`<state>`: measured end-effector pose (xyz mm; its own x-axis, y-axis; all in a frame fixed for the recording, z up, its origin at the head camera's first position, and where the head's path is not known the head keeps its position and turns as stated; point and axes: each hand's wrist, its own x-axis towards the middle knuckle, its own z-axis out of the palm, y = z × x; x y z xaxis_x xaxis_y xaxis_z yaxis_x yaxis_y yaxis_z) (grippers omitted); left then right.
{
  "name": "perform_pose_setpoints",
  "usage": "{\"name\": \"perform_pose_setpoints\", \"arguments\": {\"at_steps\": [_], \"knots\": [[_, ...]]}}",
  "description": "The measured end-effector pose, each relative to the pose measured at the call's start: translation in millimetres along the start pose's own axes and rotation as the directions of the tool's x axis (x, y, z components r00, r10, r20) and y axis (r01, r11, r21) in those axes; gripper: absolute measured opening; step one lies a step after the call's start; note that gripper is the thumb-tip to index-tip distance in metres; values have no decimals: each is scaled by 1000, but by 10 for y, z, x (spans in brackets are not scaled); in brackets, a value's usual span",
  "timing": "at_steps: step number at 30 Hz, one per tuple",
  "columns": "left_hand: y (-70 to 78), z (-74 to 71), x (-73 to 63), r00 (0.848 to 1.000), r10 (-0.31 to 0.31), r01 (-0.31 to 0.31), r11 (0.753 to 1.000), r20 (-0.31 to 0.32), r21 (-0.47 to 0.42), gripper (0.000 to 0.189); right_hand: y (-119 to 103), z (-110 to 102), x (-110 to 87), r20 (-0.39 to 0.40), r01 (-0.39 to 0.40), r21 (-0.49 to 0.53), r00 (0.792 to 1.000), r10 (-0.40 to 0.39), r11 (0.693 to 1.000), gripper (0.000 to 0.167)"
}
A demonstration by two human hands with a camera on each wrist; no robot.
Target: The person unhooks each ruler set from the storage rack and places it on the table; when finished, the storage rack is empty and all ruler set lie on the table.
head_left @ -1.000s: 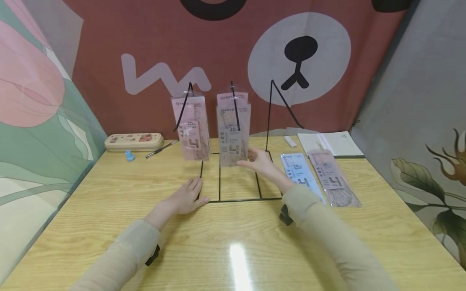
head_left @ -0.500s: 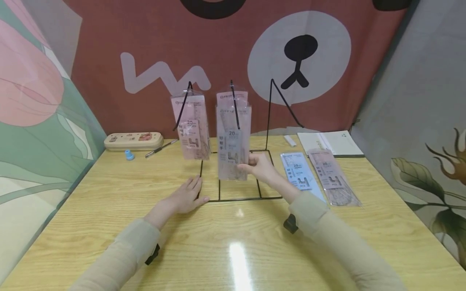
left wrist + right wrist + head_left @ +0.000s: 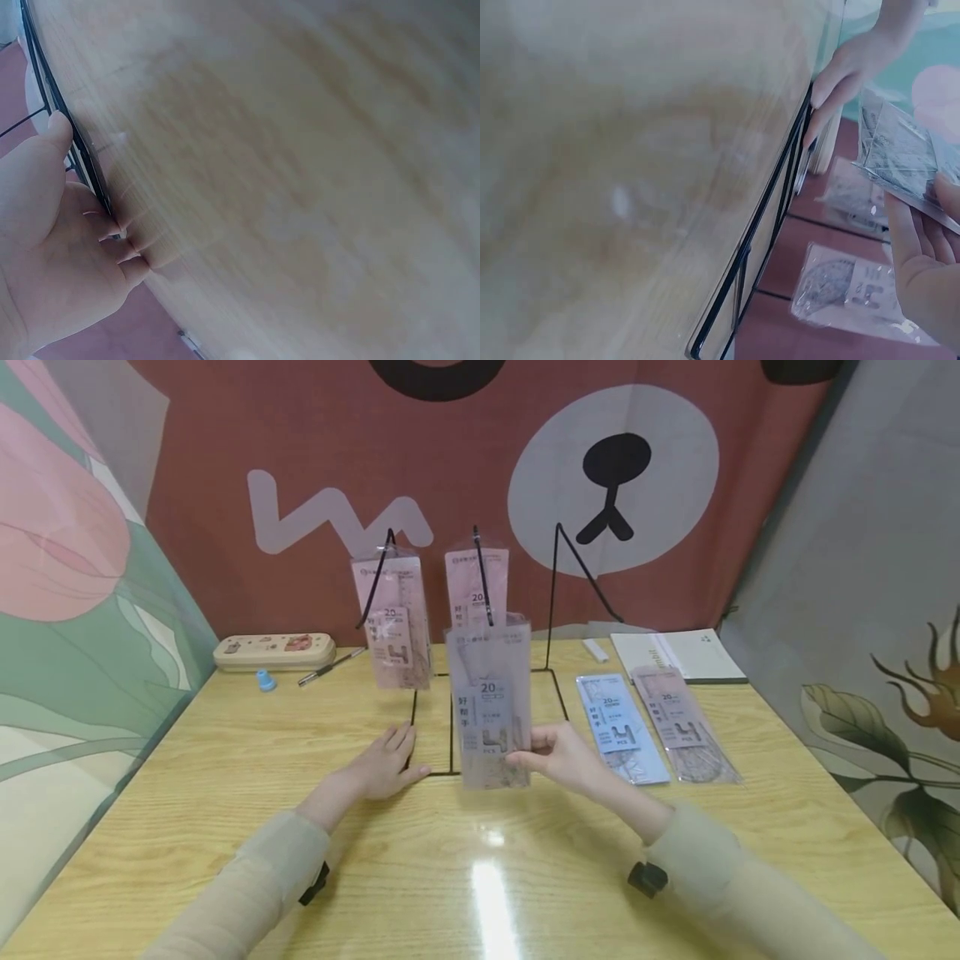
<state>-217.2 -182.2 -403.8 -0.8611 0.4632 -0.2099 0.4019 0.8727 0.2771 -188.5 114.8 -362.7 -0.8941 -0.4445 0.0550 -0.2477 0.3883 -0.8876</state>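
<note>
My right hand (image 3: 566, 760) pinches a greyish-purple ruler set in a clear packet (image 3: 487, 710) by its lower right edge, thumb in front. This packet is upright in front of the black wire rack (image 3: 552, 602), its top near the tip of the middle hook. Fingers lie under it in the right wrist view, where a ruler set (image 3: 900, 150) shows edge-on. My left hand (image 3: 382, 764) rests on the rack's front left base corner, fingers extended. One pink ruler set (image 3: 465, 577) hangs on the middle hook, partly hidden; another pink packet (image 3: 405, 647) hangs on the left hook. The right hook is bare.
Right of the rack, a blue ruler set (image 3: 622, 727) and a mauve one (image 3: 678, 718) lie on the table (image 3: 225, 777). A notebook (image 3: 705, 656) and white eraser (image 3: 596, 650) lie behind. A pencil case (image 3: 273, 653), blue cap-like piece (image 3: 266, 681) and pen (image 3: 330, 667) are at left.
My right hand has drawn the greyish-purple ruler set forward and down off the middle hook, uncovering more of the pink one behind. My left hand has stayed on the rack's base.
</note>
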Motion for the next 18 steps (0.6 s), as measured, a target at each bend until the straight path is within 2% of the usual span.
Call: {"name": "perform_pose_setpoints", "arguments": {"at_steps": [10, 14, 18], "knots": [[-7, -3, 1, 1000, 3, -3, 1000, 6, 3, 76, -107, 21, -315, 90, 44, 58, 995, -49, 997, 26], [-9, 3, 9, 1000, 2, -2, 1000, 6, 8, 76, -73, -66, -418, 91, 19, 43, 996, -23, 999, 28], [9, -11, 0, 1000, -4, 4, 1000, 12, -1, 76, 58, -226, -484, 78, -14, 12, 997, 13, 1000, 35]]}}
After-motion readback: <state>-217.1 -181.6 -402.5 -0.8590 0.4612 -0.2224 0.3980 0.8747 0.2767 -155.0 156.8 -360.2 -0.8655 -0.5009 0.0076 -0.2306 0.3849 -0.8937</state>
